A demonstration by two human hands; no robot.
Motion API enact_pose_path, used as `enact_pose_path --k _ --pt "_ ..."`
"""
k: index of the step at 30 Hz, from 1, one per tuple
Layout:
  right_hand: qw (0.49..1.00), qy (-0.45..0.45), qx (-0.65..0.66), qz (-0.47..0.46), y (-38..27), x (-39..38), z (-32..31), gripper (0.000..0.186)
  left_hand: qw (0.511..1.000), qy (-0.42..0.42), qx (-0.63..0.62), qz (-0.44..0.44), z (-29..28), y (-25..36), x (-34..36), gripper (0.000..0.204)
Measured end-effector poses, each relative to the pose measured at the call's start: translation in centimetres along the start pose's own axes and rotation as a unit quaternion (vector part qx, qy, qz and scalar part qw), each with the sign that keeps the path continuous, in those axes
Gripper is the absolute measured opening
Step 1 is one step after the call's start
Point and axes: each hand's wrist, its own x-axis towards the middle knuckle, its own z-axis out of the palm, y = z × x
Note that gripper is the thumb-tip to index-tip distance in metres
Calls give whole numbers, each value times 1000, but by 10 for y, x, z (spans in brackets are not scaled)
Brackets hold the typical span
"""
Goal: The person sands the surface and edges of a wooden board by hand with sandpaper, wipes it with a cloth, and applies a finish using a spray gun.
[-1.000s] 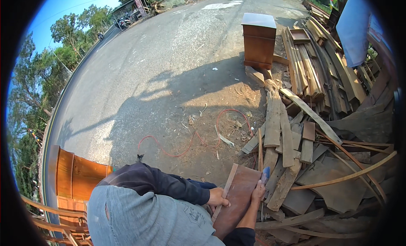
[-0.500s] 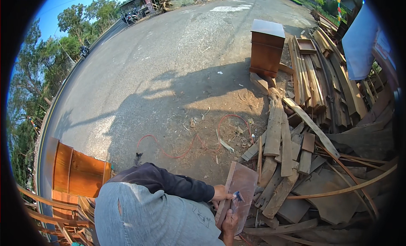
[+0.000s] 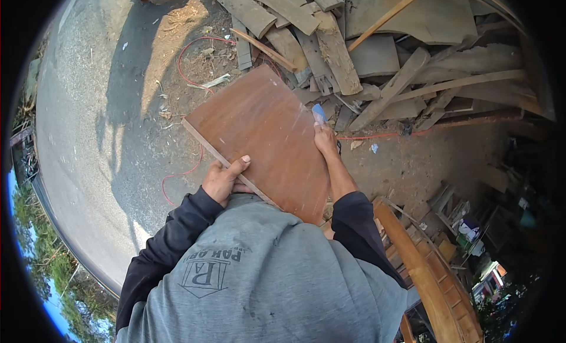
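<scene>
A reddish-brown wooden panel (image 3: 259, 136) with a raised pale strip along its left edge rests slanted against my shirt front. My left hand (image 3: 223, 181) clasps that strip, its thumb over the top and its fingers partly hidden under the edge. At the panel's right edge, my right hand (image 3: 325, 138) pinches a small folded blue sheet (image 3: 319, 113) that looks like sandpaper. Pale scuffs and specks show on the panel's face. Whether the blue sheet touches the panel's edge, I cannot tell.
Weathered planks and offcuts (image 3: 336, 54) lie heaped beyond the panel. A red hose or cord (image 3: 180, 57) snakes over the ground at the left and continues to the right. Curved, varnished wooden furniture (image 3: 421, 272) stands close at my right. Grey pavement (image 3: 82, 113) spreads to the left.
My view has swung down and to the right, bringing the panel to the middle. The panel's broad face now shows. The blue sheet has gone from near the strip to the panel's right edge.
</scene>
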Motion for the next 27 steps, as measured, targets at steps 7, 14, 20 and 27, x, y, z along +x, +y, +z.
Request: enact_pose_path --k 7,14,20,27 --pt "965 -89 -26 -244 -76 -136 21 54 1000 -14 2 -9 -15 -15 4 48" --pt "997 -10 -72 36 13 -194 8 53 1000 -5 23 -7 -18 -16 3 52" --pt "999 1 -45 15 -6 -256 12 52 999 30 31 4 -7 -21 -8 56" --pt "987 88 -20 134 89 -143 15 54 997 22 79 8 12 -16 -8 51"
